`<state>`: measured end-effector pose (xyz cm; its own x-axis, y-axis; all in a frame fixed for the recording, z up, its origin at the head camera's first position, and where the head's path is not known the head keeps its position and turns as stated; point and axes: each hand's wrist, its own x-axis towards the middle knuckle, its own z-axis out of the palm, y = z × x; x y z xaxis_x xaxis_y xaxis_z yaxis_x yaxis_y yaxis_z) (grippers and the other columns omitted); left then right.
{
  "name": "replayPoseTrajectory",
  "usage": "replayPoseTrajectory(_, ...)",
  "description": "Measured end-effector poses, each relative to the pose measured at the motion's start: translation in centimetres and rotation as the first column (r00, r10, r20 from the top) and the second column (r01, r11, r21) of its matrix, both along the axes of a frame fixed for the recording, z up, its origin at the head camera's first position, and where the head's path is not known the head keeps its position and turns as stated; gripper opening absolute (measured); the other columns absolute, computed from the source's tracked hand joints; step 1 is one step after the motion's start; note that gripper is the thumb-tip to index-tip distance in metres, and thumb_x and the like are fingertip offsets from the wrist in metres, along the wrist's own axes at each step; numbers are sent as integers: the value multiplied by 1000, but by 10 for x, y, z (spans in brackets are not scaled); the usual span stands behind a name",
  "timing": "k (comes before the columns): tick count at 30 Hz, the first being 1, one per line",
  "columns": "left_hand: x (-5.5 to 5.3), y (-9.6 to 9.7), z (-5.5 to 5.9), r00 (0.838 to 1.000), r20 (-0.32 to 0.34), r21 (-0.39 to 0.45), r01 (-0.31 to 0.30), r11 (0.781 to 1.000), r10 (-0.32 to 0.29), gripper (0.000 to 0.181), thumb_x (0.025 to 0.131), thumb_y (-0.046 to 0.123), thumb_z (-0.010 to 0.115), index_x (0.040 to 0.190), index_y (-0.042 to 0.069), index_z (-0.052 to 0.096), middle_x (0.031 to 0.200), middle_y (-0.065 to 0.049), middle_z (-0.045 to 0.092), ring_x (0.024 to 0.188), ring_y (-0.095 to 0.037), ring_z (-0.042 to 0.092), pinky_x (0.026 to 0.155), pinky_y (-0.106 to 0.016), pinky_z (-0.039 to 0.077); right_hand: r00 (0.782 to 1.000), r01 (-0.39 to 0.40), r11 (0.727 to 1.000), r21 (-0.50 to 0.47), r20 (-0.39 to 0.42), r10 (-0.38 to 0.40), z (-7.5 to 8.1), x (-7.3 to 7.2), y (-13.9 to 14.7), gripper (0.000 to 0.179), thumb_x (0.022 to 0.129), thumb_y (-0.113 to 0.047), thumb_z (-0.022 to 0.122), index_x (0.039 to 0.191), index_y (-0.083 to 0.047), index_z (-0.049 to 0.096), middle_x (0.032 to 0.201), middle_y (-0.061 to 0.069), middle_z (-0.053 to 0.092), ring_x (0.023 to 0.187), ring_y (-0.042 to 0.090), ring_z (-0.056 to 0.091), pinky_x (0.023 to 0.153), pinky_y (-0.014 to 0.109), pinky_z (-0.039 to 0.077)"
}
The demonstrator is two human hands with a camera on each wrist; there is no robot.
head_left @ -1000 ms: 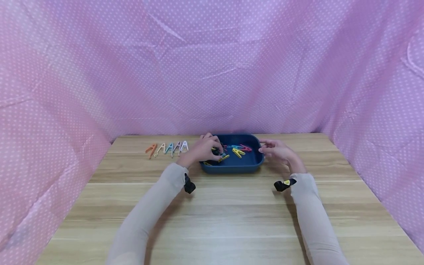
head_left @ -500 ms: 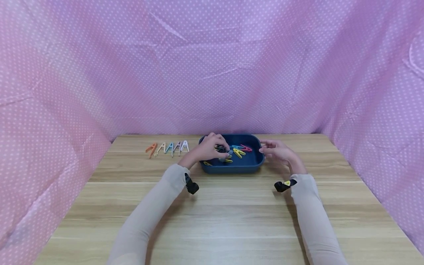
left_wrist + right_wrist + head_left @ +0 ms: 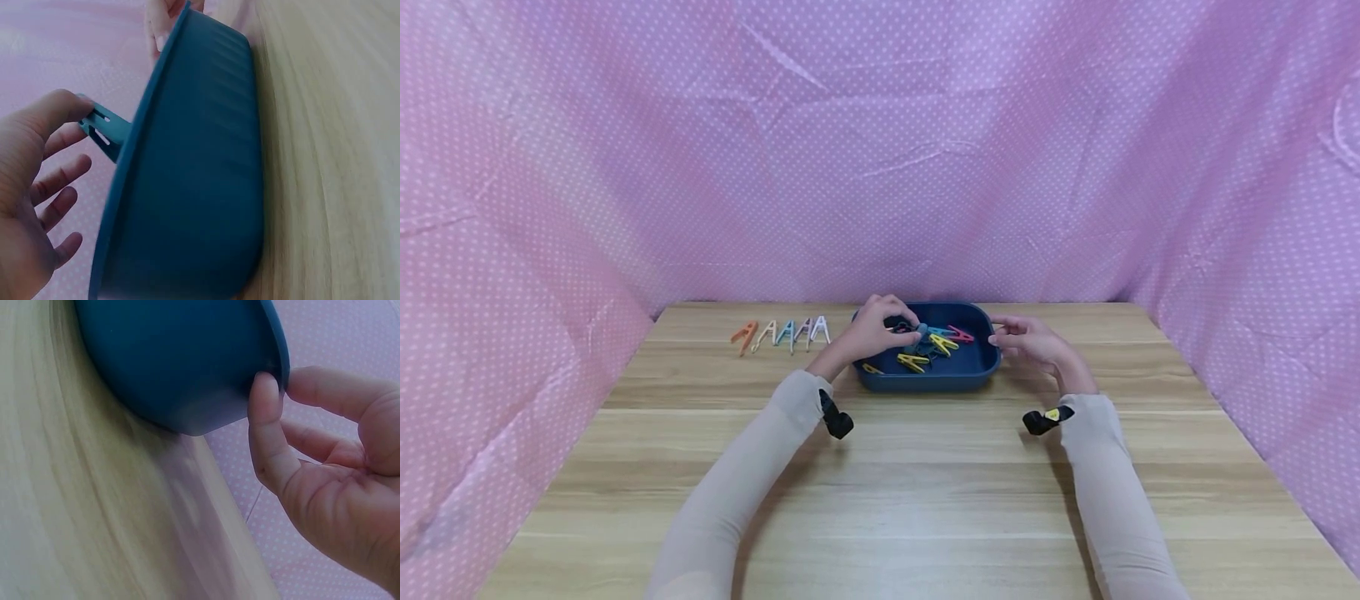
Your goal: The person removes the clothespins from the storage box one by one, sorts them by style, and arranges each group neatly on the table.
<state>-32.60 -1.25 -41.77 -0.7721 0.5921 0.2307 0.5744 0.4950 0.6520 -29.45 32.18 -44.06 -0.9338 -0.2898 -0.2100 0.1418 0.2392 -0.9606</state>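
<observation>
My left hand (image 3: 872, 329) is over the left part of a dark blue plastic tub (image 3: 928, 382). In the left wrist view its thumb and index finger pinch a dark teal clothespin (image 3: 107, 128) at one end, while the other fingers are spread. The tub wall hides the pin's far end there. Inside the tub lie a yellow clothespin (image 3: 913, 362), another yellow clothespin (image 3: 943, 344), a red clothespin (image 3: 961, 334) and other pins partly hidden by the hand. At the tub's right end my right hand (image 3: 1033, 343) grips the rim between thumb and index finger (image 3: 325, 390).
Left of the tub, several clothespins stand in a row on the wooden table (image 3: 925, 500): an orange clothespin (image 3: 745, 336), then cream, blue, purplish and a white clothespin (image 3: 821, 328). A pink dotted cloth (image 3: 880, 167) hangs behind the table and along both sides.
My left hand has shifted slightly right and lifted within the tub, with the teal clothespin now between its fingertips. A yellow pin beneath it is uncovered. My right hand stays at the rim.
</observation>
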Motion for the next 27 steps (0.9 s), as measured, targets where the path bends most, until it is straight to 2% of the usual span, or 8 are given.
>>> replayPoseTrajectory(5,-1,-3,-2,997,-69,-55,-43,998,39,21,91,32,78,107,18,76,123,-4,65,122,-28,46,107,-54,31,1000,10,1000,0,7,-10,0,0,0,64,100,-6,61,156,3,32,105,-3,58,90,2,60,82,19,54)
replayPoseTrajectory(9,-1,-5,0,990,-131,-103,-67,992,53,21,91,33,78,106,19,76,121,-3,66,119,-27,47,105,-52,31,1000,14,1000,-10,11,-14,1,0,-1,64,100,-5,61,156,4,31,104,-4,58,90,2,60,81,19,54)
replayPoseTrajectory(14,1,-6,6,971,-230,-152,-108,982,72,21,92,34,76,105,19,75,113,0,69,115,-25,48,105,-52,31,1000,15,1000,-3,9,-15,1,0,-1,63,101,-6,60,156,3,32,104,-4,58,90,3,59,81,19,53)
replayPoseTrajectory(17,4,-7,10,949,-301,-140,-136,981,89,20,92,33,76,104,18,75,107,0,71,113,-25,51,104,-52,32,1000,15,1000,-6,6,-15,0,0,-1,64,100,-5,61,156,4,32,104,-4,58,92,3,59,82,19,54)
replayPoseTrajectory(20,6,-9,14,933,-342,-113,-158,981,111,20,91,32,77,103,17,75,104,0,72,111,-25,52,104,-52,33,1000,16,1000,-12,4,-16,-1,-1,-1,65,100,-5,62,156,5,31,104,-4,58,92,3,60,83,19,54)
replayPoseTrajectory(27,9,-20,23,916,-370,-62,-194,979,158,18,91,29,77,103,16,75,104,0,74,107,-24,52,104,-52,33,1000,18,1000,22,8,-18,-1,0,1,63,101,-9,61,156,0,34,105,-6,59,91,2,59,81,19,53)
